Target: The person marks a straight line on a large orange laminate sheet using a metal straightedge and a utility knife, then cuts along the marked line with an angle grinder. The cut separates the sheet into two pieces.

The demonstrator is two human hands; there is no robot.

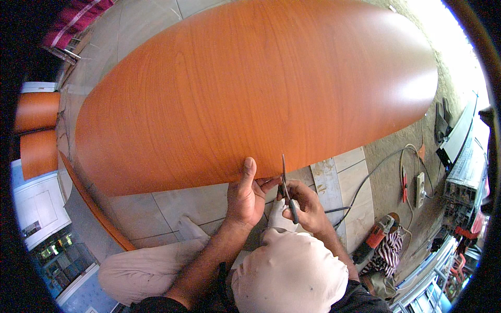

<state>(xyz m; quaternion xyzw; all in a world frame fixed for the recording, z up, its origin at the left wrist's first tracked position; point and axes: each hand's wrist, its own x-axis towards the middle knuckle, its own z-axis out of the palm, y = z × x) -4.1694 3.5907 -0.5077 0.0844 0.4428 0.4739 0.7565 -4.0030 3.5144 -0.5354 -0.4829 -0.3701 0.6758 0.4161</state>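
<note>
The right hand (307, 208) is closed around dark-handled scissors (284, 172), blades pointing away from the person at the near edge of a broad, orange wood-grain sheet (250, 94). The sheet spreads across the tiled floor (162, 208) in front of the person. The left hand (248, 201) is beside the scissors, thumb raised and fingers at that edge; whether they pinch it cannot be told. No long cut shows across the sheet, so the work seems barely begun, with most remaining; a small snip could be hidden.
</note>
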